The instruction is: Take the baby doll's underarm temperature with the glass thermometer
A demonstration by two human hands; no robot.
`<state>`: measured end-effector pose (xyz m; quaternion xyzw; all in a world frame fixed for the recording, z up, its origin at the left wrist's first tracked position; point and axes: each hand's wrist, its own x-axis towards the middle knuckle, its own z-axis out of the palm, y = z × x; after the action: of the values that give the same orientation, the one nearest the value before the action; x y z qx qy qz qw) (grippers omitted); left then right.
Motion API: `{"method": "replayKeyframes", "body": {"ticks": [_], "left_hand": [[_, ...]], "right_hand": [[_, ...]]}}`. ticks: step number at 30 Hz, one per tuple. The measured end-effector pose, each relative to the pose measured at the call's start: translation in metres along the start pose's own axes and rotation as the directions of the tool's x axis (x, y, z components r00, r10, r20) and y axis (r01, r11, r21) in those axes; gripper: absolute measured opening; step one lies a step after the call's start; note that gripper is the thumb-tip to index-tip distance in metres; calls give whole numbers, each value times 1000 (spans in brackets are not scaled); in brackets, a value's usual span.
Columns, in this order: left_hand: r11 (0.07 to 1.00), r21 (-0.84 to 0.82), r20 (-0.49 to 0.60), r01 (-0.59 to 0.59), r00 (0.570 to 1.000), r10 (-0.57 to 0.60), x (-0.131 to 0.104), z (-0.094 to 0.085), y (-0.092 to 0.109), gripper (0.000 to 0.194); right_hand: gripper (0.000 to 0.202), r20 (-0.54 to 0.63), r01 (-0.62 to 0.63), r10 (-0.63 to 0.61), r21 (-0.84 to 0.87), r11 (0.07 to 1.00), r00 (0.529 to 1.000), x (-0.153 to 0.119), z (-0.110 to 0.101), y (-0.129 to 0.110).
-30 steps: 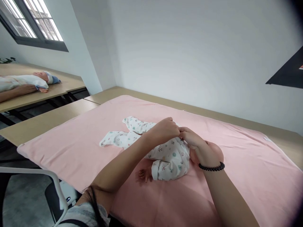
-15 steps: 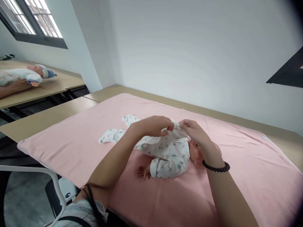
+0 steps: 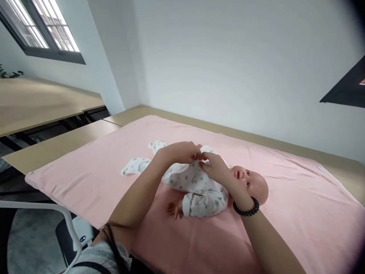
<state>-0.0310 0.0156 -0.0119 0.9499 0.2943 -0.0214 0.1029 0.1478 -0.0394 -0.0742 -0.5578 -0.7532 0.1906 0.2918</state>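
A baby doll [image 3: 256, 186] lies on its back, head to the right, in a white printed onesie [image 3: 194, 179] with small coloured motifs. My left hand [image 3: 185, 152] is over the chest, its fingers curled closed at the onesie's front. From the right, my right hand [image 3: 213, 163] meets it there, thumb and fingers pinched on the same cloth. The fingertips of both hands nearly touch, and the exact bit of fabric between them is partly hidden. One doll hand [image 3: 175, 209] sticks out of the near sleeve; the far one shows only a little behind my fingers.
Under the doll a pink blanket [image 3: 85, 167] covers most of the table [image 3: 57, 140]. Another table [image 3: 42, 95] stands at the left beneath a window. A white chair frame [image 3: 57, 207] is at the lower left. A wall [image 3: 222, 68] rises behind the table.
My right hand has moved left and down from the collar towards my left hand, uncovering the doll's head. The raised cloth is lower. On the other table, the second doll and a person's arm are out of view.
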Motion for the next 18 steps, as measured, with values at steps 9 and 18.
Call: {"method": "replayKeyframes", "body": {"ticks": [9, 18], "left_hand": [[997, -57, -60, -48, 997, 45, -6, -3, -10, 10], [996, -71, -67, -46, 997, 41, -11, -9, -13, 10]], "right_hand": [[17, 16, -4, 2, 144, 990, 1000, 7, 9, 9], [19, -56, 40, -33, 145, 989, 998, 6, 11, 8]]}}
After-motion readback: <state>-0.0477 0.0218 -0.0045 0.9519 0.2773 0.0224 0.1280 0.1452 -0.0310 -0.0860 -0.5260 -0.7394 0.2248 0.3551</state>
